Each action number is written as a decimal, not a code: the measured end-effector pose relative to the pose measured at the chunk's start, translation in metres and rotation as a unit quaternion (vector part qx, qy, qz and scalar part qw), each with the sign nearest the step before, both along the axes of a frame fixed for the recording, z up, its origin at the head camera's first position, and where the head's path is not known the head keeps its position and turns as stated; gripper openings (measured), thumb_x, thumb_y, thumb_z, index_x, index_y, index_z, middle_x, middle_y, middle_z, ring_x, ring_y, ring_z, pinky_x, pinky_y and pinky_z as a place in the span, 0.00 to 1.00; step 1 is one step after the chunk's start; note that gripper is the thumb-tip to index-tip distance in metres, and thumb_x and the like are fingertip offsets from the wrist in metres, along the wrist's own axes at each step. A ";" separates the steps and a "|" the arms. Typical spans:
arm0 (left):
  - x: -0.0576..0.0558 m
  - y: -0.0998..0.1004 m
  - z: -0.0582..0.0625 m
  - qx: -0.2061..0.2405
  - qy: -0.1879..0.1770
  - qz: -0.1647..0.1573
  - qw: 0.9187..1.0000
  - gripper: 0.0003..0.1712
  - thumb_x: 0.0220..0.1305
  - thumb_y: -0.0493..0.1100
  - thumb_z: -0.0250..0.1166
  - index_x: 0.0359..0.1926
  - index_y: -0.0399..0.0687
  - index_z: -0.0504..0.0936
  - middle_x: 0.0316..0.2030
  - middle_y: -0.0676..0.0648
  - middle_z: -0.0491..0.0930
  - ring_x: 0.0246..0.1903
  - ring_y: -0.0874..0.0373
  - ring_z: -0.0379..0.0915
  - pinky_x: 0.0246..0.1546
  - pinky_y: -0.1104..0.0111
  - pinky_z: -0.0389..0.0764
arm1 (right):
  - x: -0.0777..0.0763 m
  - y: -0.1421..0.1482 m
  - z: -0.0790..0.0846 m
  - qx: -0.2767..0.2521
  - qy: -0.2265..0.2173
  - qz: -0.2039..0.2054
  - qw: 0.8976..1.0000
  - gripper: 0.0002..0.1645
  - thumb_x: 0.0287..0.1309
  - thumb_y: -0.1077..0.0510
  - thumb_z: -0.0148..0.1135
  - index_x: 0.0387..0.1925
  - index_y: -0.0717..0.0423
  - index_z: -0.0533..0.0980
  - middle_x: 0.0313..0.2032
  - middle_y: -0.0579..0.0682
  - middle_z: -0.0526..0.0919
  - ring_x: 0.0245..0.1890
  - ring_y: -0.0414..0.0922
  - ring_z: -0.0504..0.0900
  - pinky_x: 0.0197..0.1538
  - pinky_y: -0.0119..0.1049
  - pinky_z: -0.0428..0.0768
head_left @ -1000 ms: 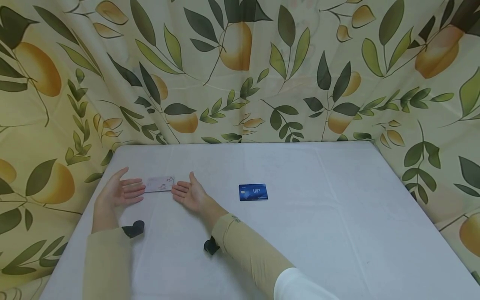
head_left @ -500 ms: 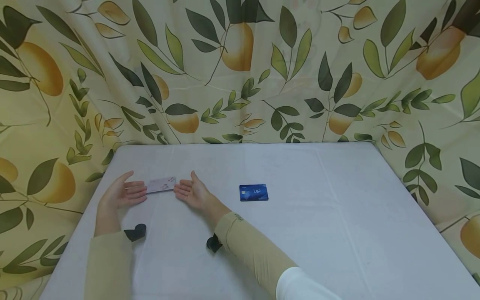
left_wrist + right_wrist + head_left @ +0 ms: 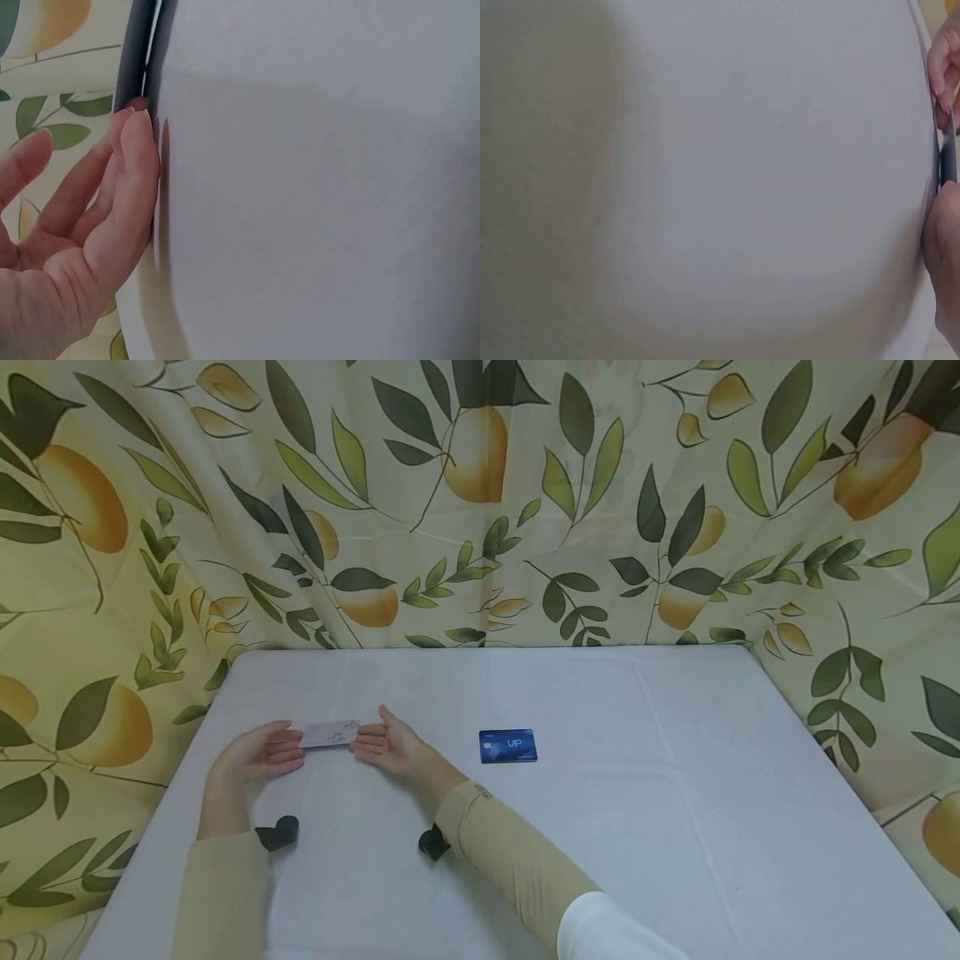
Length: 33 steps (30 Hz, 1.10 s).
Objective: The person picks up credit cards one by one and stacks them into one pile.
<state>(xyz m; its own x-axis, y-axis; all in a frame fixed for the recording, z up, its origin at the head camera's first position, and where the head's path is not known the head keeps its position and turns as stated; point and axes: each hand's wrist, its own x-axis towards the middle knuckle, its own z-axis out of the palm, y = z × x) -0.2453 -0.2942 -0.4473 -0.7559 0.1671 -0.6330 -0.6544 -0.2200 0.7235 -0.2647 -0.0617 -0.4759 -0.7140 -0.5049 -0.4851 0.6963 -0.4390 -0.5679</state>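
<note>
A pale pinkish card (image 3: 330,734) with a small floral print lies between the two hands at the left of the table. My left hand (image 3: 255,756) touches its left end with extended fingertips. At its right end are the extended fingers of my right hand (image 3: 401,752), thumb up. In the left wrist view the card's dark side (image 3: 133,56) stands at the fingertips, with the thumb (image 3: 30,154) apart from it. The right wrist view catches a sliver of the card (image 3: 949,161) between both hands. Whether it is off the cloth is hard to tell.
A blue card marked VIP (image 3: 508,746) lies flat near the middle of the white-covered table (image 3: 637,827). Behind the table hangs a leaf-and-fruit patterned cloth (image 3: 480,568). Black wrist-worn pieces (image 3: 279,832) stick out beside the sleeves.
The pale card has shifted slightly right and toward the near side, both hands moving with it. The left thumb has come down closer to its fingers. The blue card stays in place.
</note>
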 end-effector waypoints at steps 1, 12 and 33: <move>0.001 0.001 0.000 -0.003 0.003 0.002 1.000 0.18 0.68 0.47 0.51 0.51 0.38 0.67 0.31 0.47 0.79 0.36 0.55 0.78 0.50 0.60 0.77 | 0.000 0.000 0.001 0.003 -0.001 0.001 1.000 0.40 0.69 0.42 0.32 0.63 0.76 0.52 0.62 0.72 0.57 0.63 0.61 0.58 0.67 0.45 0.59; 0.004 0.014 -0.011 -0.035 0.032 0.025 0.999 0.12 0.64 0.36 0.55 0.26 0.50 0.80 0.25 0.50 0.82 0.28 0.59 0.80 0.38 0.66 0.82 | -0.009 0.000 -0.021 0.061 0.026 0.000 0.998 0.30 0.66 0.52 0.45 0.58 0.74 0.61 0.52 0.69 0.71 0.52 0.59 0.74 0.56 0.45 0.74; 0.010 0.039 -0.005 -0.068 0.032 0.073 0.994 0.31 0.63 0.31 0.52 0.67 0.36 0.56 0.23 0.51 0.82 0.28 0.59 0.81 0.39 0.65 0.82 | 0.008 0.013 0.004 0.151 0.018 -0.051 0.987 0.17 0.55 0.66 0.58 0.48 0.67 0.74 0.41 0.66 0.80 0.31 0.50 0.84 0.41 0.41 0.83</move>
<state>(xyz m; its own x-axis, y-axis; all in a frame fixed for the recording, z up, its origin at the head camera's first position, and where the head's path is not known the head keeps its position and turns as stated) -0.2351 -0.2549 -0.4519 -0.8052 -0.0317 -0.5922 -0.5744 -0.2065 0.7921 -0.2572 -0.0491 -0.4715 -0.7728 -0.2656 -0.5764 0.6346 -0.3116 -0.7072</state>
